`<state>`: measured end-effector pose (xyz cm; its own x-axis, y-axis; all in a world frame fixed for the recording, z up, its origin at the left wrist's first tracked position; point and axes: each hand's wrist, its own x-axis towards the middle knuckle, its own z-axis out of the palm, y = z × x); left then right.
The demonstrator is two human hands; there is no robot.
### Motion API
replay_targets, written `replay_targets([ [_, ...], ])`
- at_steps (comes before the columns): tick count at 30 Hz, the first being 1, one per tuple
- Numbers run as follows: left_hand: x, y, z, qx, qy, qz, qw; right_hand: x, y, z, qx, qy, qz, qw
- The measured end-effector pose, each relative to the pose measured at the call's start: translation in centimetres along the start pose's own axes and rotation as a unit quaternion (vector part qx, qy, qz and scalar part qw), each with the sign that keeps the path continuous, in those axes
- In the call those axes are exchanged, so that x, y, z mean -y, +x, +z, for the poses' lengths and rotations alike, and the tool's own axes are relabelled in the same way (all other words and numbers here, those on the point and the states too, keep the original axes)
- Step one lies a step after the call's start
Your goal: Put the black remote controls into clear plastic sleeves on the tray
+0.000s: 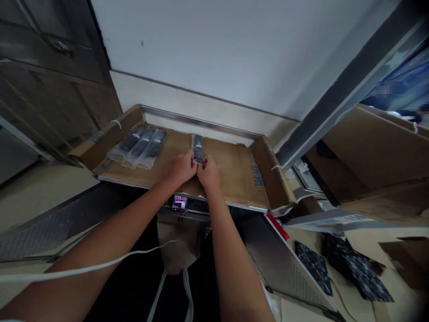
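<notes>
A dark, flat folded item in a clear plastic bag lies on the cardboard lining in the middle of the work surface, a pale band across it. My left hand pinches the near left corner of this bag. At its near right corner, my right hand has its fingers closed on the plastic. Both hands almost meet at the bag's near end. To the left, several similar bagged dark items lie overlapping, their bags' loose ends toward me.
Folded cardboard walls edge the surface at left and right. A phone with a lit screen sits below the front edge. At right stand a large cardboard box and dark patterned bags. A white cord crosses my left arm.
</notes>
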<state>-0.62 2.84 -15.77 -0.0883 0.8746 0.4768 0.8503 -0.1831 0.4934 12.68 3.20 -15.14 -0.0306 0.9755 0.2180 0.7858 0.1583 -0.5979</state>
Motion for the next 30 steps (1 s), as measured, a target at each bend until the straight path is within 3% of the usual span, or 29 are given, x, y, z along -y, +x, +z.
replay_targets([
  [10, 0.0, 0.0, -0.6, 0.073, 0.041, -0.066, 0.994, 1.3, -0.3, -0.7, 0.037, -0.096, 0.026, 0.994],
  [20, -1.0, -1.8, -1.7, 0.117, 0.083, -0.048, 0.988, 1.3, -0.4, -0.5, 0.044, -0.133, 0.027, 0.990],
  [26, -1.2, -3.0, -2.4, 0.105, 0.008, -0.021, 0.994, 1.4, -1.7, -1.5, 0.058, -0.133, 0.027, 0.989],
  [30, -0.6, -3.3, -2.5, 0.099, -0.107, -0.032, 0.989, 1.1, -3.2, -1.9, 0.048, -0.131, 0.011, 0.990],
])
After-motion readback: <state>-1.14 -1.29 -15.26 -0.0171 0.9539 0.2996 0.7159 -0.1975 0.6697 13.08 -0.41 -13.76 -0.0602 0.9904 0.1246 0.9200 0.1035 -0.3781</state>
